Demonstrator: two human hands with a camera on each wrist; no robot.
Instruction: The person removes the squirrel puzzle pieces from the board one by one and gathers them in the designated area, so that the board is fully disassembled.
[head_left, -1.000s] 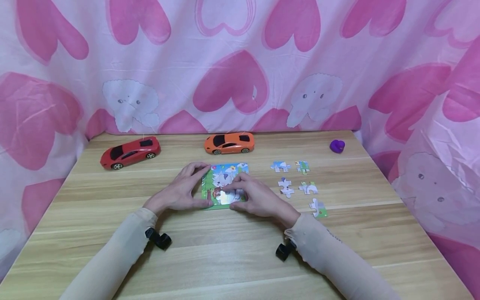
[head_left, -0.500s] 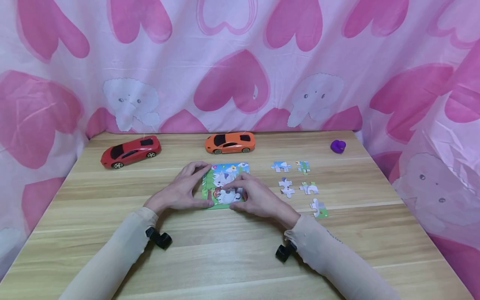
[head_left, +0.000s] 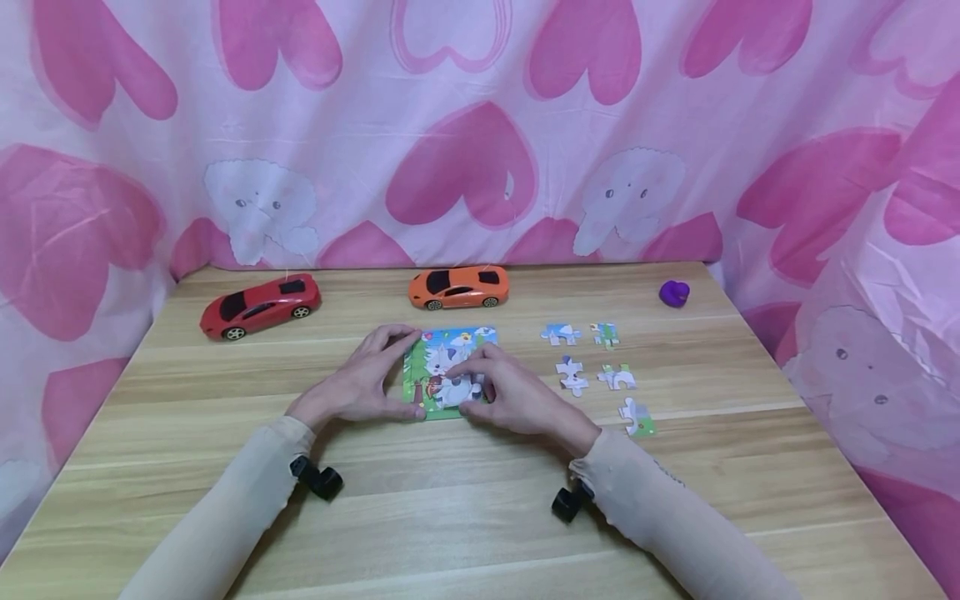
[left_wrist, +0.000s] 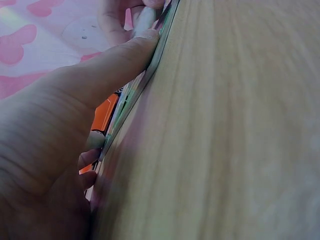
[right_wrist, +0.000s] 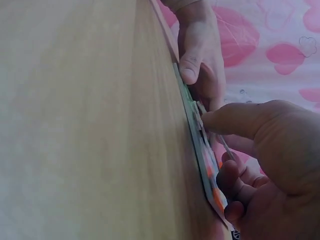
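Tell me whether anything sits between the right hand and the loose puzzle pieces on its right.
Nothing visible does. Bare table lies between the right hand, resting on the puzzle board, and the loose pieces beside it.

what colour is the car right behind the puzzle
Orange car with black windows; the head view shows it best.

— Where does the puzzle board (head_left: 450,371) lie?
— Mid-bench (head_left: 465,500), with the left hand (head_left: 360,385) at its 9 o'clock and the right hand (head_left: 510,398) at 4.
— And around it?
— Loose pieces (head_left: 596,367) at 3 o'clock, one toy car (head_left: 458,287) at 12, another car (head_left: 259,305) at 10.
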